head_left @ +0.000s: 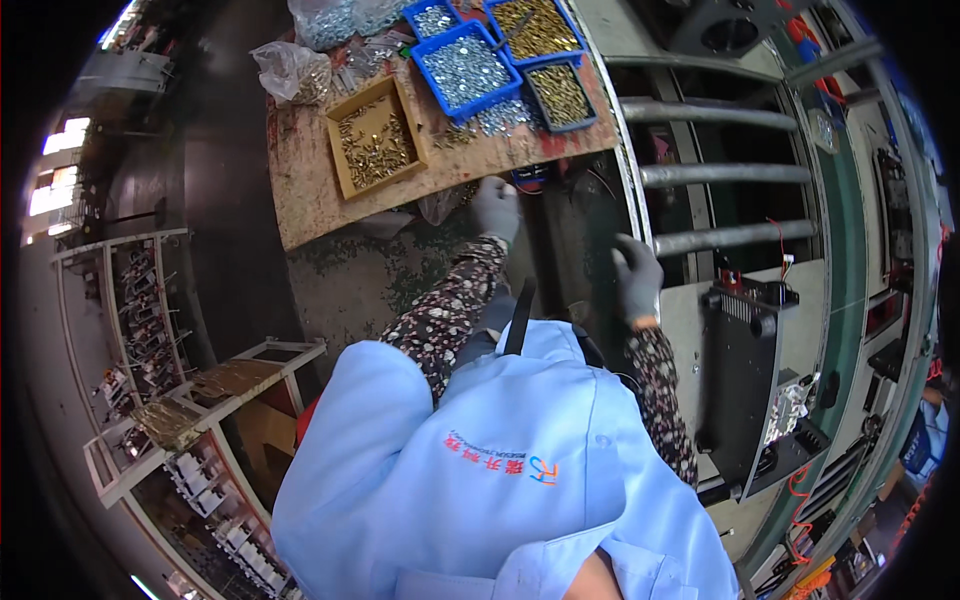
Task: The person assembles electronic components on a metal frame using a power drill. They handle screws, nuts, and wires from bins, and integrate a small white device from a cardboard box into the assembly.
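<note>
My left hand (495, 210), in a grey glove, is just off the near edge of the wooden table (300, 205). Its fingers look curled closed, and what they may hold is hidden. Beside the metal rail of the roller conveyor, my right hand (638, 277), also gloved in grey, has its thumb and fingers apart with nothing visible in them. Nearest my left hand on the tabletop are a cardboard tray (340, 150) of brass-coloured screws and a small dark bin (577, 126) of similar fasteners.
Blue bins (432, 88) of silver and gold fasteners stand at the table's far side, near clear plastic bags (290, 72). Metal rollers (725, 175) run along the right. A black metal housing (735, 385) lies on the line at right. A rack (200, 395) of parts stands left.
</note>
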The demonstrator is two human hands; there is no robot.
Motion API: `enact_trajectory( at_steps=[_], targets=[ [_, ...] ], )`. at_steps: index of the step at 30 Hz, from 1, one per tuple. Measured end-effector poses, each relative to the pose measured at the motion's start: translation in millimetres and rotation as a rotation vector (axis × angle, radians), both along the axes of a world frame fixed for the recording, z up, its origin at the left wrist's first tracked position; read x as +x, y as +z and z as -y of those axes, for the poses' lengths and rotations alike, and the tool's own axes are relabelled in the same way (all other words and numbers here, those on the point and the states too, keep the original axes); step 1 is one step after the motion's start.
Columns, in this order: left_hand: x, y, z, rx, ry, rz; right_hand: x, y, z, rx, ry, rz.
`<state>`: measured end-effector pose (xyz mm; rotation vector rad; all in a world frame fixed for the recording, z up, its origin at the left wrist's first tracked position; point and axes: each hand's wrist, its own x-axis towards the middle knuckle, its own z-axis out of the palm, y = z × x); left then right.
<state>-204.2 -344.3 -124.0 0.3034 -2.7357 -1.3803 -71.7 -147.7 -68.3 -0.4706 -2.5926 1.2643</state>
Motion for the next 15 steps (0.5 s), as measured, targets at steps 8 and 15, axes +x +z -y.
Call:
enact_trajectory(
  at_steps=[8, 15],
  targets=[
    [-55.5, -15.5, 49.6, -0.037, 0.193, 0.004, -197.9, -35.9, 129.8, 0.166, 0.369, -0.026],
    [-52.7, 27.1, 38.1, 0.088, 0.125, 0.182, -214.7, -50.9, 157.3, 0.379, 0.19, 0.116]
  ],
)
